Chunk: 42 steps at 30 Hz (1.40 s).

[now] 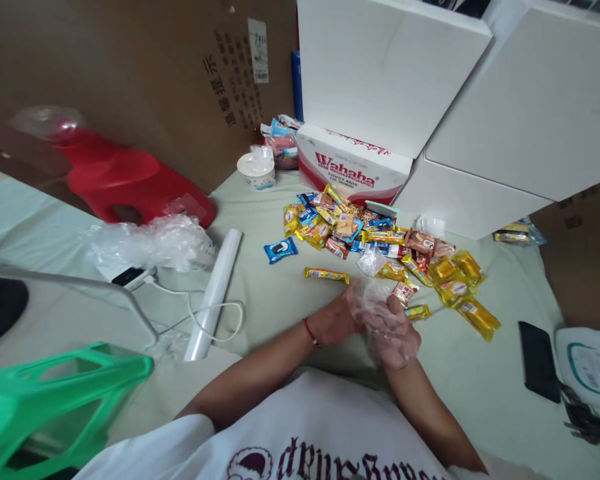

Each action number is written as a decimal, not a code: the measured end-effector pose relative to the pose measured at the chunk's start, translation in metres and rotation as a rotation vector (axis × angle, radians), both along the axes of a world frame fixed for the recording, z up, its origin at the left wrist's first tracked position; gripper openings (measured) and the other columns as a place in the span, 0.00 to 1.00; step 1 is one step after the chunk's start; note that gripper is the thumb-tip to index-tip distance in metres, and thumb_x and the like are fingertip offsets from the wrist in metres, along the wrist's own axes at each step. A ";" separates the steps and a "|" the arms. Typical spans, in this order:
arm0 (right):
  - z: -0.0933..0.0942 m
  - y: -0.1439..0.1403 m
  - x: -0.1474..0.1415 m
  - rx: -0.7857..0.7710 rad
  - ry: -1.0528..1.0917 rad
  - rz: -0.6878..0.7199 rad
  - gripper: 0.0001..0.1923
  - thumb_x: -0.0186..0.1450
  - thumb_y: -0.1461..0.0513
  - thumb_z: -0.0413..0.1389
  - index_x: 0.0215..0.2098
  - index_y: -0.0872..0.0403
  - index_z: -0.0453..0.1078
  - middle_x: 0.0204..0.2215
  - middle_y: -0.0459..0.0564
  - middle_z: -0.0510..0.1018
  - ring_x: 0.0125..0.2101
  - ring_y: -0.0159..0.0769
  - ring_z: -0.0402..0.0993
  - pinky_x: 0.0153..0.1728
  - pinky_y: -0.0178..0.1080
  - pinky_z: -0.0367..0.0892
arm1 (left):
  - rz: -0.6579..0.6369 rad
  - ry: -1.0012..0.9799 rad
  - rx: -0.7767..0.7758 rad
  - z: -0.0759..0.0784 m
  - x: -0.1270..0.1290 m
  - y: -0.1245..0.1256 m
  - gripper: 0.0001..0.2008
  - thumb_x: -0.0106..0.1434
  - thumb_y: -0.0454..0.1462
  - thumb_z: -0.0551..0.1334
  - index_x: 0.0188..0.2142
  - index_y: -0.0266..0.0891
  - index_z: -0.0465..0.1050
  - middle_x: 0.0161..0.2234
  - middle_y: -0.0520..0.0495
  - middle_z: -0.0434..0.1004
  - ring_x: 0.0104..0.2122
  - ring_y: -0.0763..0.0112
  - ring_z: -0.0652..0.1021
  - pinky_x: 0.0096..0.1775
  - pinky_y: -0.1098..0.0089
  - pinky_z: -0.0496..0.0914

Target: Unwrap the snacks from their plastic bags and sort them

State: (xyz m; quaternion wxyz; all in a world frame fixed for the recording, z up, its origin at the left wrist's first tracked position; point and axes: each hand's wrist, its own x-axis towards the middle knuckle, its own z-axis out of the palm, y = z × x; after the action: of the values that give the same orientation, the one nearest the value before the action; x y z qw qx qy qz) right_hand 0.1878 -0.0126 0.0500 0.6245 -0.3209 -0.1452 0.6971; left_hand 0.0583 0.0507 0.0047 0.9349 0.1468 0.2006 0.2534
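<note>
A crumpled clear plastic bag (377, 313) is bunched between my two hands in front of my chest. My left hand (337, 317), with a red cord bracelet at the wrist, closes on the bag's left side. On the other side my right hand (403, 337) grips the bag, and the thin film covers part of its fingers. Just beyond lies a pile of wrapped snacks (347, 227) in yellow, blue and brown packets. A thin yellow snack stick (327, 275) rests near my left fingertips; a small red-and-white packet (405, 292) is close to my right hand.
Behind the snacks stand a Wahaha carton (353, 167) and a paper cup (257, 170). To the left are a red jug (130, 180), a plastic bundle (155, 243), a white roll (214, 293) with a cable, and a green plastic frame (70, 393). A dark phone (539, 360) lies right.
</note>
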 end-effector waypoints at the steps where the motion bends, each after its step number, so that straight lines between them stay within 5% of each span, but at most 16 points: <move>1: 0.001 -0.004 0.003 0.025 0.016 0.001 0.32 0.43 0.53 0.77 0.20 0.50 0.55 0.17 0.40 0.53 0.19 0.29 0.55 0.11 0.26 0.48 | 0.005 -0.004 0.000 -0.001 0.002 0.003 0.38 0.45 0.54 0.79 0.54 0.50 0.74 0.48 0.45 0.81 0.42 0.60 0.80 0.40 0.63 0.74; 6: 0.011 -0.016 0.044 0.086 -0.021 -0.174 0.27 0.44 0.61 0.77 0.23 0.48 0.60 0.19 0.40 0.54 0.19 0.28 0.52 0.09 0.24 0.36 | -0.040 0.156 0.067 -0.009 -0.013 0.031 0.28 0.41 0.40 0.83 0.42 0.39 0.80 0.32 0.51 0.77 0.25 0.79 0.72 0.27 0.77 0.65; 11: 0.020 -0.006 0.092 0.101 -0.143 -0.398 0.22 0.48 0.61 0.76 0.30 0.47 0.66 0.21 0.38 0.55 0.20 0.29 0.55 0.15 0.32 0.60 | 0.078 0.324 0.139 -0.010 -0.056 0.056 0.26 0.44 0.37 0.80 0.43 0.37 0.78 0.26 0.57 0.70 0.18 0.87 0.55 0.22 0.77 0.52; 17: 0.004 0.002 0.095 0.068 -0.126 -0.475 0.18 0.52 0.64 0.73 0.34 0.49 0.70 0.26 0.42 0.64 0.24 0.29 0.60 0.17 0.32 0.63 | 0.575 0.762 0.642 0.004 -0.055 0.021 0.22 0.58 0.49 0.71 0.45 0.40 0.71 0.38 0.49 0.75 0.34 0.71 0.74 0.36 0.69 0.70; 20: 0.004 0.002 0.070 0.052 -0.078 -0.397 0.18 0.52 0.62 0.74 0.33 0.49 0.70 0.27 0.43 0.64 0.26 0.31 0.63 0.19 0.31 0.66 | 0.506 0.794 0.919 0.010 -0.026 -0.005 0.40 0.46 0.48 0.78 0.56 0.40 0.69 0.57 0.38 0.73 0.56 0.52 0.73 0.56 0.55 0.70; 22: 0.009 0.000 0.057 0.062 -0.072 -0.312 0.20 0.50 0.61 0.75 0.32 0.49 0.69 0.25 0.42 0.62 0.26 0.30 0.62 0.18 0.29 0.64 | 0.415 0.882 1.027 0.009 -0.007 -0.010 0.38 0.46 0.45 0.78 0.55 0.39 0.71 0.60 0.35 0.72 0.61 0.46 0.69 0.62 0.49 0.64; 26: 0.024 -0.003 0.073 0.135 -0.232 -0.209 0.18 0.54 0.54 0.74 0.32 0.47 0.69 0.23 0.42 0.60 0.25 0.33 0.61 0.16 0.30 0.63 | 0.237 0.896 0.933 0.000 0.006 0.006 0.06 0.60 0.40 0.63 0.35 0.39 0.75 0.36 0.45 0.80 0.41 0.60 0.79 0.50 0.58 0.71; 31: 0.014 -0.004 0.127 0.015 -0.499 -0.367 0.16 0.61 0.47 0.69 0.40 0.46 0.76 0.33 0.46 0.78 0.37 0.37 0.76 0.43 0.44 0.77 | 0.305 0.780 0.698 0.001 -0.004 0.016 0.06 0.57 0.38 0.62 0.34 0.40 0.70 0.23 0.57 0.69 0.22 0.74 0.70 0.29 0.73 0.65; 34: -0.003 -0.014 0.106 -0.103 -0.512 -0.328 0.31 0.62 0.34 0.59 0.51 0.43 0.75 0.49 0.50 0.81 0.53 0.48 0.77 0.55 0.56 0.73 | 0.458 0.925 0.710 0.008 -0.002 0.007 0.05 0.61 0.40 0.60 0.34 0.41 0.69 0.22 0.58 0.66 0.22 0.75 0.67 0.28 0.73 0.62; 38: -0.026 -0.026 0.028 -0.188 -0.691 -0.240 0.44 0.55 0.37 0.67 0.63 0.46 0.68 0.62 0.56 0.75 0.62 0.51 0.70 0.60 0.55 0.69 | 0.553 1.067 0.866 0.013 0.009 -0.012 0.06 0.64 0.41 0.60 0.35 0.41 0.69 0.26 0.55 0.71 0.27 0.73 0.70 0.32 0.72 0.63; 42: -0.033 -0.018 -0.002 -0.229 -0.937 -0.291 0.25 0.63 0.42 0.61 0.48 0.51 0.75 0.50 0.56 0.82 0.51 0.48 0.78 0.52 0.48 0.74 | 0.427 0.988 0.806 0.020 -0.001 -0.016 0.10 0.63 0.45 0.63 0.34 0.41 0.69 0.23 0.57 0.67 0.23 0.75 0.67 0.27 0.73 0.62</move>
State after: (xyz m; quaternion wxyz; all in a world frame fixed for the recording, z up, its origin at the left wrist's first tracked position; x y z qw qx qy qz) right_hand 0.1854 -0.0301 0.0170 0.5434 -0.6829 -0.2864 0.3953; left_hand 0.0571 0.0349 0.0244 0.5346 0.5404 0.5192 0.3906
